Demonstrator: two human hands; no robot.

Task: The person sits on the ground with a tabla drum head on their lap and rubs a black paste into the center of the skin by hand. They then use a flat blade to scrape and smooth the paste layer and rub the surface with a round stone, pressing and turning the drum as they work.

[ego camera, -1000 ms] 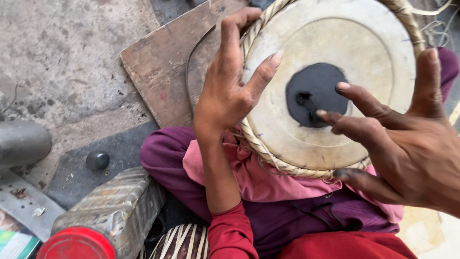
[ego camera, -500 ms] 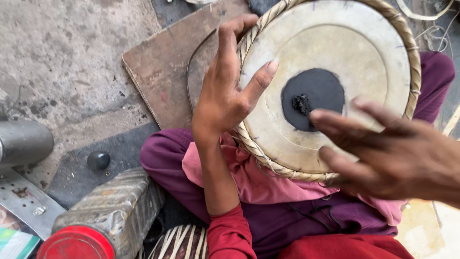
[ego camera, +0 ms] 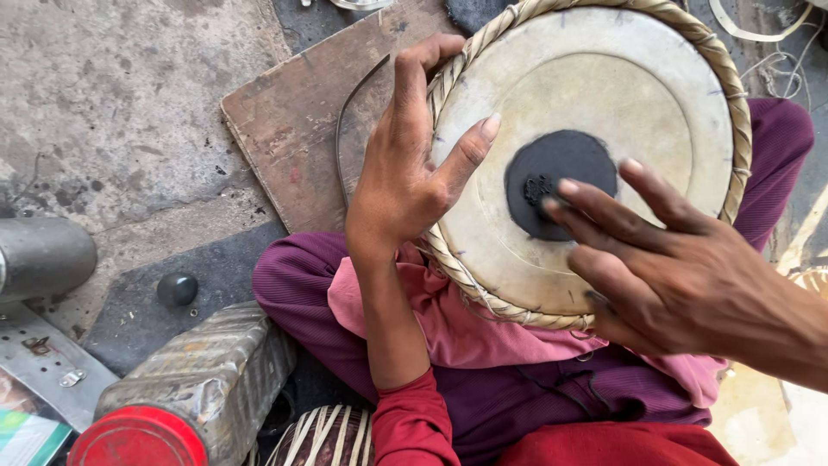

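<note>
One pale drumhead [ego camera: 604, 103], black centre.

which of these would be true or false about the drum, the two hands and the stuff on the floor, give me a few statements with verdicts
1. The left hand grips the rim of the drum, thumb lying on the skin. True.
2. The right hand is over the black patch in the middle of the skin, fingers reaching it. True.
3. The drum rests on a bare metal stand. False: it rests on the person's lap, over a pink cloth.
4. The can at lower left has a blue cap. False: the cap is red.
5. A brown board lies on the floor beside the drum. True.
</note>
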